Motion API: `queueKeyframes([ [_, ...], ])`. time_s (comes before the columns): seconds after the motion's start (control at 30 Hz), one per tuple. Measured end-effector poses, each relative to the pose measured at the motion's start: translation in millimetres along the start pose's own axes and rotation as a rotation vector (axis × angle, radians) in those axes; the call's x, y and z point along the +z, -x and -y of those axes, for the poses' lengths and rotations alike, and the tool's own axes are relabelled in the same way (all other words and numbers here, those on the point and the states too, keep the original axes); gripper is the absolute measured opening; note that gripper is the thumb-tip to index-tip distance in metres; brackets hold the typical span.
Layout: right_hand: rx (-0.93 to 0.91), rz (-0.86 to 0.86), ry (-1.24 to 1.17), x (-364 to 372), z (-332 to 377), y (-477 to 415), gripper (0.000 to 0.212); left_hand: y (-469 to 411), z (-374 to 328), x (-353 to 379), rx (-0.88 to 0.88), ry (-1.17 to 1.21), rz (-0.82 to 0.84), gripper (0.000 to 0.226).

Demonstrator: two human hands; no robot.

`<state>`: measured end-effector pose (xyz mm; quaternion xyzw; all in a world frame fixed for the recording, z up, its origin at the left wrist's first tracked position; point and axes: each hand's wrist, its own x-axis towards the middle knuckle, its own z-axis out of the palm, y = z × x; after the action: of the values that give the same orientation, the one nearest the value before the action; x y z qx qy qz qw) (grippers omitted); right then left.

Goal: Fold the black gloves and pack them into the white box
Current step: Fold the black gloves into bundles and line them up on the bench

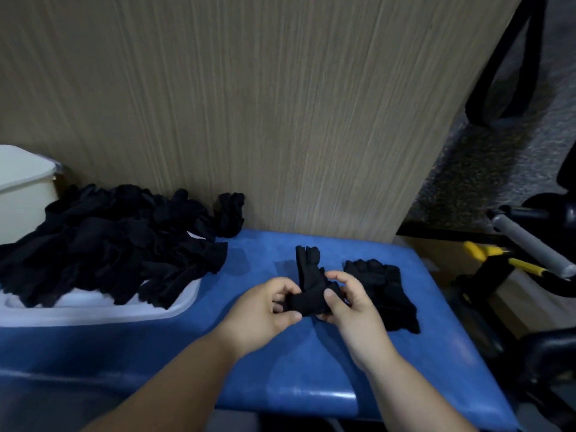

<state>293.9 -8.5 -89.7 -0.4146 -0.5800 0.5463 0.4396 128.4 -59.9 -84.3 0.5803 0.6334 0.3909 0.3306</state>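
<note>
Over blue bench (327, 363), both hands (307, 302) pinch one black glove (307, 294); pressing its fold flat would keep it tidy.

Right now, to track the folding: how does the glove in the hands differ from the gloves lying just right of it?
The held glove is gripped by the left hand and right hand; the resting gloves lie on the blue bench, ungripped. The held glove's near end is bent across itself; the resting gloves lie flat. Both are black fabric.
</note>
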Motion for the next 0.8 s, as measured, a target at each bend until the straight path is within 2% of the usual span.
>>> queueKeyframes([
  [0.27, 0.041, 0.167, -0.112, -8.2, -2.6, -0.6, 0.032, -20.2, 10.9, 3.2, 0.010, 0.017, -0.216, 0.026],
  [0.47, 0.020, 0.222, 0.024, -8.8, -7.3, -1.4, 0.031, -24.8, 9.5, 2.3, 0.083, -0.018, -0.317, 0.023],
  [0.67, -0.016, 0.189, 0.148, -1.3, -10.2, -2.4, 0.022, -21.2, 3.5, 4.2, 0.153, -0.228, -0.365, 0.028],
  [0.8, -0.043, 0.213, 0.204, -0.3, -8.0, -1.5, 0.031, -19.7, 0.4, 6.3, 0.146, -0.226, -0.373, 0.027],
])
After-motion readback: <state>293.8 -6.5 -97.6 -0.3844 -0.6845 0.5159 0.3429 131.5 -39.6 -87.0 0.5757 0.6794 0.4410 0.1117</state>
